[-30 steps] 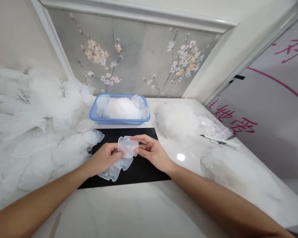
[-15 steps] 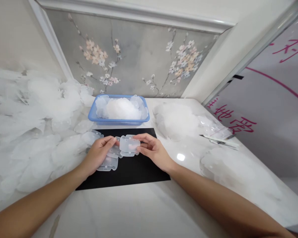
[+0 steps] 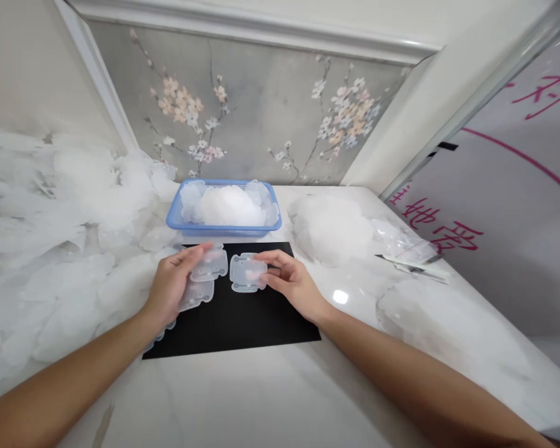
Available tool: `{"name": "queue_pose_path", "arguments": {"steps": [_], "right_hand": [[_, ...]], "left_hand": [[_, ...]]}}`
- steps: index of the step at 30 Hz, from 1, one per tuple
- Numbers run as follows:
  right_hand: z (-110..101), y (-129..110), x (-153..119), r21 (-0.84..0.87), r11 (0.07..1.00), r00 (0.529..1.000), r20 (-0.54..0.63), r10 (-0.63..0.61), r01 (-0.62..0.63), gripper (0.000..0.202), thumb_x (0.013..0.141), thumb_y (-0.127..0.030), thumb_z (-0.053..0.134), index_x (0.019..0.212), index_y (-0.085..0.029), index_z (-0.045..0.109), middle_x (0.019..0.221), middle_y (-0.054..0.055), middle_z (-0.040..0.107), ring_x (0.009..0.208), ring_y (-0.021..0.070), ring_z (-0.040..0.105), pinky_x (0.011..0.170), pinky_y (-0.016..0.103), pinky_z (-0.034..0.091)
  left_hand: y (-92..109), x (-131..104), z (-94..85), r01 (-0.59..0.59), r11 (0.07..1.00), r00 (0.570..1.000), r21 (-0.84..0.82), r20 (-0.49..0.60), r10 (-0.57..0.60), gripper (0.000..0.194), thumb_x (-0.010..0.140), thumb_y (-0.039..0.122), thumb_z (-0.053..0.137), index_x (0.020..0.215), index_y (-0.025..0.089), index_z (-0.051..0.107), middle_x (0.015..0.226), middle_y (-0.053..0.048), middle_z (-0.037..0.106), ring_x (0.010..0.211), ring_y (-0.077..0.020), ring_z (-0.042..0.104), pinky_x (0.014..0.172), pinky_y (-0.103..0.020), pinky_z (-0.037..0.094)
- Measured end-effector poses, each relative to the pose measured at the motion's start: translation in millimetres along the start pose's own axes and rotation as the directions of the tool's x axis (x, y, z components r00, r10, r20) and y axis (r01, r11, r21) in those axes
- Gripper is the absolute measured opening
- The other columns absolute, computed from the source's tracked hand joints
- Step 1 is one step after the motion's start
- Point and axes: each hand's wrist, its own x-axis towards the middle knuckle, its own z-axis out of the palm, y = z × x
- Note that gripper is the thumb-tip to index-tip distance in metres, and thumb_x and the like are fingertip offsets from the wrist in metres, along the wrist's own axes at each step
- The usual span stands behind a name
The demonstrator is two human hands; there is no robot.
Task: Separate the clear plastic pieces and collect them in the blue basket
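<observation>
My right hand (image 3: 287, 277) pinches the right edge of a translucent plastic piece (image 3: 243, 274) over the black mat (image 3: 256, 323). My left hand (image 3: 172, 283) has its thumb and fingers closed on another translucent piece (image 3: 211, 264), to the left and apart from the first. Below that one, a further translucent piece (image 3: 198, 295) shows beside the left palm, partly covered. The edge of one more piece (image 3: 158, 336) sticks out under the left wrist at the mat's left side.
Behind the mat stands a blue basket (image 3: 224, 230) with translucent pieces in it. A large heap of such pieces (image 3: 70, 186) spreads over the left side. At the right lie a white pile (image 3: 331, 227) and clear plastic bags (image 3: 401, 239).
My left hand has moved left with its piece, which is now separate from the one in my right hand. The right hand has shifted very slightly right.
</observation>
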Motion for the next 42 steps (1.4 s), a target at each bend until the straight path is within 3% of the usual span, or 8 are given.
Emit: {"name": "queue_pose_path", "arguments": {"steps": [6,9,15,21,25,29,37,42], "right_hand": [[-4,4,3,-0.057,0.998,0.994,-0.11,0.007,-0.014,0.02,0.079,-0.025,0.069,0.1,-0.025,0.067,0.103,0.003,0.071,0.085,0.0187,0.066,0.079,0.036,0.053],[-8,5,5,-0.099,0.995,0.985,-0.173,-0.008,-0.009,0.015,0.08,-0.025,0.065,0.095,-0.025,0.069,0.097,0.002,0.072,0.08,0.0185,0.065,0.078,0.036,0.052],[-12,4,7,-0.224,0.974,0.973,-0.227,-0.038,-0.014,0.016,0.083,-0.028,0.059,0.085,-0.026,0.074,0.095,0.002,0.074,0.081,0.0207,0.065,0.083,0.039,0.05],[-14,8,6,-0.189,0.982,0.98,-0.192,-0.045,0.008,0.036,0.078,-0.015,0.05,0.1,-0.028,0.075,0.103,0.0,0.073,0.099,0.0223,0.065,0.097,0.041,0.045],[-11,9,2,-0.304,0.944,0.982,-0.094,-0.162,0.127,0.043,0.075,-0.009,0.049,0.106,-0.028,0.073,0.113,0.002,0.069,0.106,0.0222,0.062,0.095,0.039,0.044],[-2,3,-2,-0.441,0.876,0.974,-0.021,-0.227,0.195,0.03,0.087,-0.019,0.051,0.108,-0.026,0.072,0.106,0.004,0.067,0.095,0.0204,0.062,0.083,0.035,0.047],[22,0,2,-0.461,0.886,0.998,0.022,-0.051,0.056,0.026,0.085,-0.041,0.065,0.071,-0.02,0.067,0.071,0.0,0.064,0.065,0.0145,0.052,0.06,0.028,0.038],[22,-5,-1,-0.395,0.9,0.983,0.057,-0.177,0.185,0.029,0.087,-0.039,0.063,0.066,-0.02,0.06,0.076,0.002,0.063,0.07,0.0157,0.055,0.066,0.029,0.041]], "left_hand": [[-7,0,-0.2,-0.066,0.976,0.986,0.208,0.164,0.032,0.071,0.082,0.04,0.066,0.149,0.035,0.043,0.075,0.005,0.068,0.045,-0.0092,0.046,0.042,-0.02,0.036],[-6,-2,-0.1,-0.019,0.977,0.985,0.213,0.171,-0.018,0.06,0.086,0.045,0.059,0.145,0.033,0.049,0.076,0.003,0.068,0.049,-0.0106,0.05,0.044,-0.02,0.038],[-2,-6,2.8,0.025,0.993,0.977,0.113,0.208,-0.048,0.052,0.085,0.042,0.057,0.136,0.03,0.06,0.114,-0.003,0.073,0.08,-0.0179,0.066,0.059,-0.022,0.047],[-5,-5,1.6,-0.029,0.985,0.968,0.169,0.252,-0.015,0.052,0.087,0.046,0.058,0.135,0.027,0.058,0.086,-0.002,0.072,0.059,-0.0141,0.058,0.048,-0.021,0.042],[-7,-4,2.0,-0.056,0.98,0.965,0.19,0.262,0.005,0.049,0.076,0.053,0.072,0.114,0.023,0.062,0.08,-0.001,0.071,0.048,-0.0112,0.052,0.041,-0.02,0.038],[-9,-3,2.8,-0.093,0.977,0.978,0.192,0.203,0.053,0.042,0.074,0.057,0.073,0.089,0.021,0.061,0.064,0.003,0.065,0.046,-0.0102,0.05,0.042,-0.019,0.037],[-17,-4,10.8,-0.301,0.93,0.93,0.211,0.281,0.237,0.032,0.08,0.052,0.069,0.078,0.02,0.065,0.06,0.005,0.056,0.052,-0.0097,0.047,0.047,-0.021,0.034],[-9,1,9.3,-0.143,0.989,0.986,0.04,0.09,0.139,0.041,0.085,0.048,0.059,0.058,0.018,0.065,0.069,-0.006,0.071,0.066,-0.0196,0.062,0.059,-0.028,0.047]]}}
